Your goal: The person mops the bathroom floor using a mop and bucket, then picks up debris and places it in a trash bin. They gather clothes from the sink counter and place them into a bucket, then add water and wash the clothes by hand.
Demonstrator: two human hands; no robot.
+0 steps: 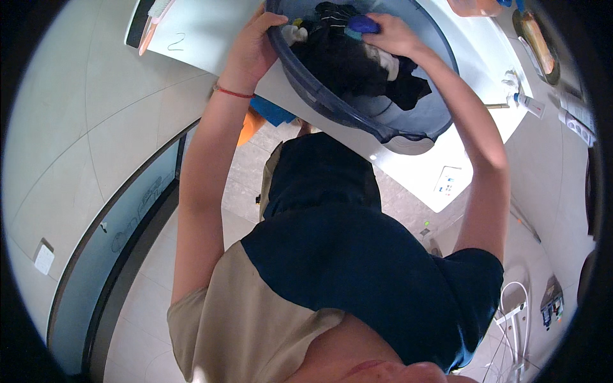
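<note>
A blue-grey plastic basin [325, 103] rests tilted on a white table top. Around its left rim my left hand [256, 50] is closed, with a red cord on the wrist. Inside the basin lie dark clothes [335, 62], with white cloth [385, 62] among them. My right hand [392, 36] reaches over the basin and grips a small purple-blue item [364, 25], perhaps a rolled sock; teal material shows just under it. A black piece of cloth hangs from the heap towards the basin's lower right.
The white table [416, 177] carries a pink-handled brush [149, 36] at its far left corner. An orange container [474, 6] stands at the top right. A small white bottle [530, 105] lies by the right edge. Below the table are blue and orange things [251, 125].
</note>
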